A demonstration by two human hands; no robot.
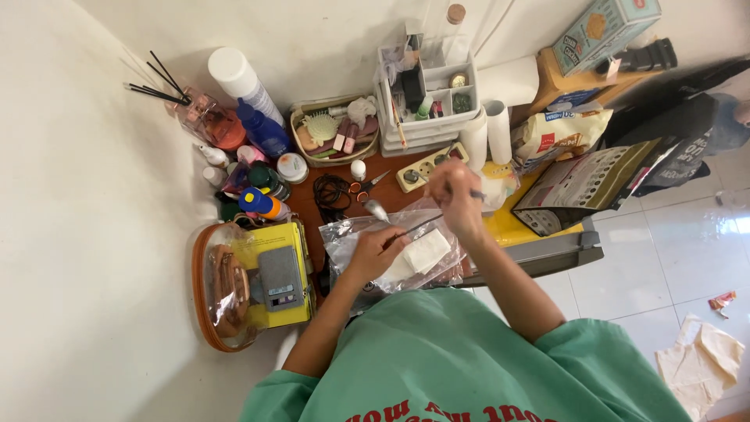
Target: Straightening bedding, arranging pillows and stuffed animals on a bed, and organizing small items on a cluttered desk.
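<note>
Cluttered table (512,227), seen from above. A clear plastic bag (351,242) lies at its near edge with a folded white cloth (426,250) on top. Left hand (375,254), grip clenched, pins one end of a thin dark strand (418,227); right hand (457,199) pinches the far end. Even tension likely prevents slipping.

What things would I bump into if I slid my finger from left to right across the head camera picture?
Reed diffuser → clear pouch with yellow box → round basket → left hand → right hand → grey-and-olive booklet → cloth on the floor.
</note>
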